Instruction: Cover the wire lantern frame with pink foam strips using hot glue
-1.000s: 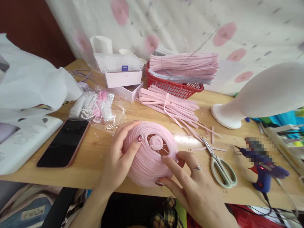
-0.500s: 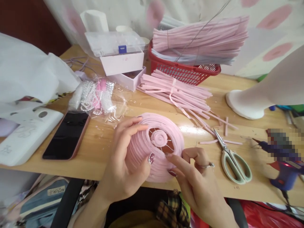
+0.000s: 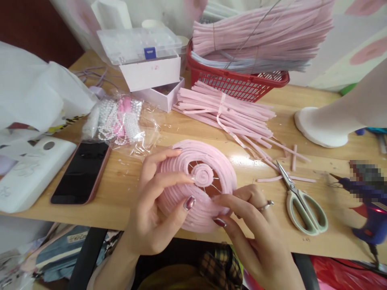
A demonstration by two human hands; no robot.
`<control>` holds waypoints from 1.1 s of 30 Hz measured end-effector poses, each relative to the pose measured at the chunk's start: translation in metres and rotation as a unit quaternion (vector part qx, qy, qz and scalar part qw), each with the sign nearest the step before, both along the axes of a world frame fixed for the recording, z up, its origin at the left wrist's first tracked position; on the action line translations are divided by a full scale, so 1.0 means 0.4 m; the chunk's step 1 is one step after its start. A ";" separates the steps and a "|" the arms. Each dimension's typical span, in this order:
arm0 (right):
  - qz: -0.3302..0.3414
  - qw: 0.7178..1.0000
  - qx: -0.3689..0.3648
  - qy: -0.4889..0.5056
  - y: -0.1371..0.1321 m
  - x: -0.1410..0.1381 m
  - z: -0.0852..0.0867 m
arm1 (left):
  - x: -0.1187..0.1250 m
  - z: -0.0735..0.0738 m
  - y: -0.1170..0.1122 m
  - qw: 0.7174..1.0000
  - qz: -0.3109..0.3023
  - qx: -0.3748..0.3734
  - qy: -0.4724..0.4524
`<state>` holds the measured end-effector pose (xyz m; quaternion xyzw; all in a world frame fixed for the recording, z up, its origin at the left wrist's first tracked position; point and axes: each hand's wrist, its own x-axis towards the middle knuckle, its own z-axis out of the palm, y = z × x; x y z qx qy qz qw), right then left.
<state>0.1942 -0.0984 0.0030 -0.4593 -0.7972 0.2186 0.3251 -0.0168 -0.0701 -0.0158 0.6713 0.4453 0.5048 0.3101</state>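
Observation:
A rounded dome [image 3: 222,167] wound in rows of pink pipe cleaner stands near the table's front edge. Thin wire spokes cross the round gap at its top, running out from a small coiled pink disc [image 3: 204,176]. My left hand [image 3: 159,201] grips the dome's left side, thumb on the near face and one fingertip at the disc's left edge. At the right front, my right hand [image 3: 254,225] has its index finger and thumb on the wound rows by the gap's lower rim. Whether a loose strand end lies between those fingertips cannot be made out.
Scissors [image 3: 299,205] lie to the right, beside a blue glue gun [image 3: 370,221]. Behind are a tied pink pipe cleaner bundle [image 3: 223,110] and a loaded red basket [image 3: 236,82]. A phone [image 3: 81,171] and bagged bead strings [image 3: 121,121] sit left; a white stand [image 3: 323,125] is right.
One left finger has moved from the gap's upper left rim onto the central disc's edge. My right fingers stay at the lower right of the dome. The camera view has shifted slightly.

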 end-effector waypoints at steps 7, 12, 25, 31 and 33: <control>0.011 1.000 0.011 0.000 0.013 -0.004 0.001 | 0.007 0.004 0.005 0.999 0.028 0.033 0.017; 0.012 1.000 0.020 0.002 0.015 -0.003 -0.003 | 0.009 0.003 0.006 0.993 0.035 0.078 0.076; 0.019 1.000 0.022 -0.002 0.017 0.003 -0.003 | 0.004 -0.007 0.008 0.973 0.025 0.153 0.171; 0.024 0.999 0.022 -0.002 0.014 0.002 -0.003 | 0.011 0.000 0.009 0.977 0.025 0.141 0.159; 0.025 0.999 0.028 -0.003 0.015 0.000 -0.003 | 0.013 0.001 0.007 0.978 0.029 0.137 0.157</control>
